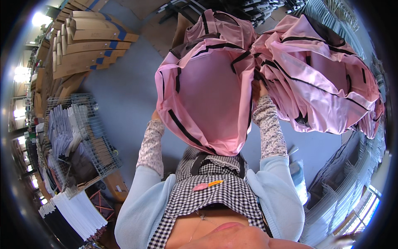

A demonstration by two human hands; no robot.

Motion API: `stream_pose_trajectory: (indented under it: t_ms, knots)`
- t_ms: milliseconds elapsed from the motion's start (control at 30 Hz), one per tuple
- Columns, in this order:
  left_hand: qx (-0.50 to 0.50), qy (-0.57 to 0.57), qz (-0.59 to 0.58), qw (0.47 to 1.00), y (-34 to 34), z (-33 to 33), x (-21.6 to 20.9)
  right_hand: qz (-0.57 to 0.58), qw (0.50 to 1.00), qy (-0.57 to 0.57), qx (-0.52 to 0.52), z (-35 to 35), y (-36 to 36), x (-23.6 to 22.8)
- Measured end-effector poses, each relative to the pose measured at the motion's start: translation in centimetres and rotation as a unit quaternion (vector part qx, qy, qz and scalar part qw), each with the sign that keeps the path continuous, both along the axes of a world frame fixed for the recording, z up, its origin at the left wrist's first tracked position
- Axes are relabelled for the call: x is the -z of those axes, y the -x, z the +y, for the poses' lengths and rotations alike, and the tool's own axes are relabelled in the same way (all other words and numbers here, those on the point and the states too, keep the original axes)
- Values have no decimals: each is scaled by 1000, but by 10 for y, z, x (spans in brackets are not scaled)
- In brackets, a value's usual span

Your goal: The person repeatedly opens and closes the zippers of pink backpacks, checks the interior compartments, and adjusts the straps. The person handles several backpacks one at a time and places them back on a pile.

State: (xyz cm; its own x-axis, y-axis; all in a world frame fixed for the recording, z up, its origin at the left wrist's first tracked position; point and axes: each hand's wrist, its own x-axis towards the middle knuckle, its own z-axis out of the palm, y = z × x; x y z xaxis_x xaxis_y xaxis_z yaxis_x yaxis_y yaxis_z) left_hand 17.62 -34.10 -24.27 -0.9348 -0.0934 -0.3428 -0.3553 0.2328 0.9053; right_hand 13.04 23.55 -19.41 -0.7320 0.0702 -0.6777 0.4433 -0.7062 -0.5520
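A large pink fabric bag [207, 87] with black trim hangs spread open in front of me, its wide mouth facing up. At its left side my left hand [156, 116] grips the edge, the fingers mostly hidden behind the cloth. My right hand [261, 89] is closed on the bag's right side, close to where it meets other pink fabric. Just right of that hand lies a heap of similar pink bags [319, 79] with black edging, folded over one another. Another pink piece [224, 27] with black straps sits behind the open bag.
Flat brown cartons [93, 45] are stacked at the far left. Below them stands a wire cart [105, 151] holding white and grey items, with a white stack [81, 213] nearer. Wire racks [344, 203] line the right side. Metal frames [265, 10] lie beyond the bags on the grey floor [124, 87].
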Motion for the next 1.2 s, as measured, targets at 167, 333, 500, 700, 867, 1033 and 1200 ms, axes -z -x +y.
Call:
stream_pose_trajectory:
  t_ms: [167, 333, 500, 700, 867, 1033, 1200]
  knots:
    - [83, -183, 29, 979, 75, 100, -19, 47, 994, 42, -95, -46, 47, -2]
    - [-34, -342, -67, 937, 84, 192, -96, -45, 776, -599, -191, -130, 35, -75]
    - [111, -347, -89, 927, 109, 166, -83, -100, 825, -544, -117, -136, 51, -22]
    - [87, -319, -72, 941, 115, 170, -108, -68, 984, 110, -125, -67, 44, -34]
    - [113, -402, -112, 902, 110, 185, -137, 71, 986, -80, -128, -116, 51, -60]
    - [200, -313, -63, 926, 123, 188, -138, 110, 917, -333, -190, -126, 51, -35]
    - [167, -72, 77, 980, 123, 160, -151, 116, 918, -289, -246, -108, 46, -97]
